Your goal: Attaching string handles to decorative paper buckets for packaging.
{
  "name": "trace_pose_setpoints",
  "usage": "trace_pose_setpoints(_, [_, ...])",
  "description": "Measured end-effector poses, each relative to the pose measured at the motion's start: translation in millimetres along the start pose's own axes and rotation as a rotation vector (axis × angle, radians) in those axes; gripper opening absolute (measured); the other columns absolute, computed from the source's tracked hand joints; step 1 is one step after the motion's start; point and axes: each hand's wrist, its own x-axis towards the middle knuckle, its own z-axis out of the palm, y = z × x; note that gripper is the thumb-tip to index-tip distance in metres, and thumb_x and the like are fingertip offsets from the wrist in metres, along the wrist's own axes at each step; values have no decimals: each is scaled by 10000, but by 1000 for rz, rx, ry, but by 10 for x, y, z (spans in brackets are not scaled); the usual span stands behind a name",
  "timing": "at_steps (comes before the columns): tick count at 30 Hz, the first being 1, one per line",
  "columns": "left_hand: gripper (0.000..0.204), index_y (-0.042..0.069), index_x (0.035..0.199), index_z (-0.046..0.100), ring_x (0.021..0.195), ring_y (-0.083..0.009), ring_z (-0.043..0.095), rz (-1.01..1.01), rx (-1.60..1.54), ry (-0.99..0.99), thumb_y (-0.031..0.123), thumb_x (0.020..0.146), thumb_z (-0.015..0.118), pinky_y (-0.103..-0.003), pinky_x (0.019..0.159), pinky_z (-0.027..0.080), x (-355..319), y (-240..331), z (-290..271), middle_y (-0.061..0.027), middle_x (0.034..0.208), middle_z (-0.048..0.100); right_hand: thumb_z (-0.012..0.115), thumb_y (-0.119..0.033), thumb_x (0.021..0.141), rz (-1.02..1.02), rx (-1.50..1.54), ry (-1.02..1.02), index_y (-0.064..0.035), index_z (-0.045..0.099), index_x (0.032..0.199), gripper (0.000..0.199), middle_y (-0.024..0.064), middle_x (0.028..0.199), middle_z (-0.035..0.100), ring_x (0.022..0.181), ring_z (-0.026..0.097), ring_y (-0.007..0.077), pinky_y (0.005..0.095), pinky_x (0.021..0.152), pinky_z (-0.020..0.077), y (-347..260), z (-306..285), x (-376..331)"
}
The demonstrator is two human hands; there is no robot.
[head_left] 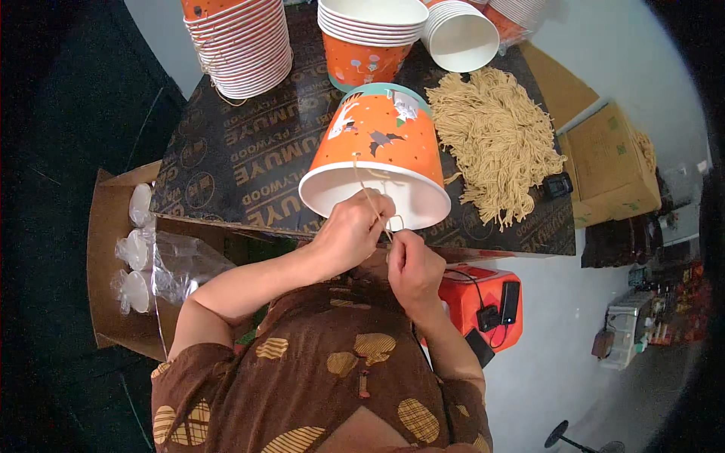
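Observation:
An orange paper bucket (385,136) with bat and ghost-like pictures lies on its side, its white mouth facing me. A tan cord (361,175) comes from a small hole near its rim and runs down to my hands. My left hand (351,234) is closed on the cord in front of the bucket's mouth. Just right of it, my right hand (415,273) pinches the cord's lower part, where a small loop shows between the hands. Fingertip details are partly hidden.
A heap of tan cords (491,140) lies right of the bucket, with a small black device (557,186) beside it. Stacked buckets (240,53), (374,45) stand behind. The dark plywood table (264,151) ends near me. An open carton (113,257) with wrapped white items stands at left; a red stool (472,283) stands at right.

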Motion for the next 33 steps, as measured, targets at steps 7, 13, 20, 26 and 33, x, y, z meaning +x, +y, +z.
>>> trace_pose_setpoints(7, [76, -20, 883, 608, 831, -321, 637, -21, -5, -52, -47, 820, 641, -378, 723, 510, -14, -14, -45, -155, 876, 617, 660, -37, 869, 2, -23, 8, -30, 588, 979, 132, 91, 572, 562, 469, 599, 265, 375, 443, 452, -22, 38, 43])
trace_pose_setpoints(13, [82, -6, 814, 579, 813, -288, 595, -14, -24, -133, -60, 790, 636, -360, 712, 493, 0, -58, -92, -127, 838, 583, 617, -8, 895, 117, 54, -44, -30, 565, 1028, 145, 159, 661, 603, 543, 631, 342, 422, 475, 461, -98, 46, 64])
trace_pose_setpoints(20, [86, -11, 794, 580, 831, -261, 608, -21, -100, -195, -59, 774, 648, -359, 713, 495, 15, -64, -112, -102, 853, 591, 625, -65, 899, 88, -12, -32, -63, 558, 998, 120, 108, 575, 569, 494, 624, 277, 401, 452, 460, -94, 61, 96])
trace_pose_setpoints(26, [75, -24, 779, 586, 812, -237, 606, -34, -113, -176, -55, 784, 654, -347, 712, 493, 10, -67, -60, -93, 855, 582, 620, -81, 911, 90, 42, -18, -69, 566, 1031, 132, 130, 595, 583, 515, 631, 313, 420, 458, 461, -74, 53, 109])
trace_pose_setpoints(33, [75, -13, 780, 598, 800, -149, 575, -193, -242, -166, -59, 824, 638, -288, 693, 479, 1, -85, -20, -55, 882, 583, 609, -81, 919, 244, 161, -75, -54, 564, 1120, 208, 147, 606, 593, 517, 630, 324, 435, 469, 468, -27, 20, 30])
